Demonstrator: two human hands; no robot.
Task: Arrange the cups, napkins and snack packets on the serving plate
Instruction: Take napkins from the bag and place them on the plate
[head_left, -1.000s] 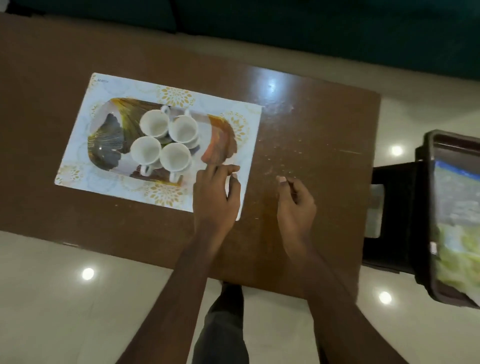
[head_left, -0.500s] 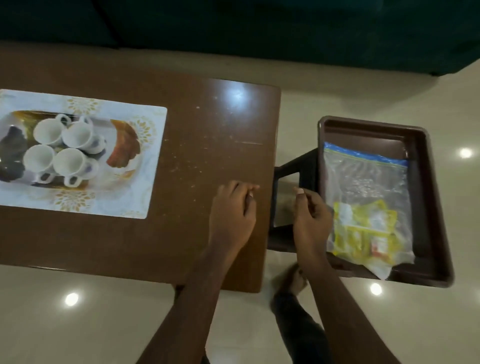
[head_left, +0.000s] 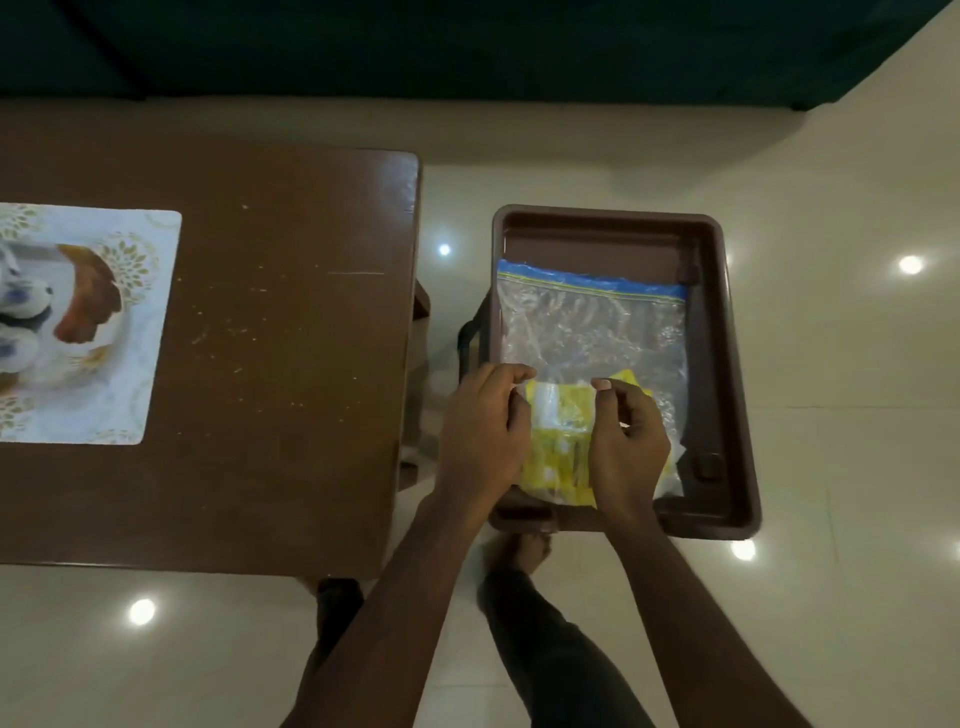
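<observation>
Hands are the thing to watch here: both sit low in the brown rectangular plastic tray (head_left: 727, 364), close together but apart. The left hand (head_left: 480, 431) is curled on the near left edge of the clear zip-top plastic bag (head_left: 592, 322) with its blue seal strip. The right hand (head_left: 628, 441) pinches the film just beside it, thumb on top. Between them bulge the yellow snack packets (head_left: 558, 431), bunched in the near end of the bag, which is likely why the grip lands there rather than at the slack, empty far end. The tray rests on a dark stool (head_left: 470, 332) just beside the brown wooden table (head_left: 285, 338), so the supplies are within reach without crowding the setting. On the table, well apart from the hands, a white floral placemat (head_left: 145, 332) carries the oval patterned serving plate (head_left: 88, 301) at the left edge of sight, with white cups (head_left: 23, 306) on it. By count there are two hands, one bag, one tray, one mat and one plate. Two cups show, blurred and cut off by the edge. The packets are several, but I cannot count them through the film. A pale scrap in the bag's near right corner may be napkins, though I cannot tell. I judge the cups settled and the packets the step in hand.
</observation>
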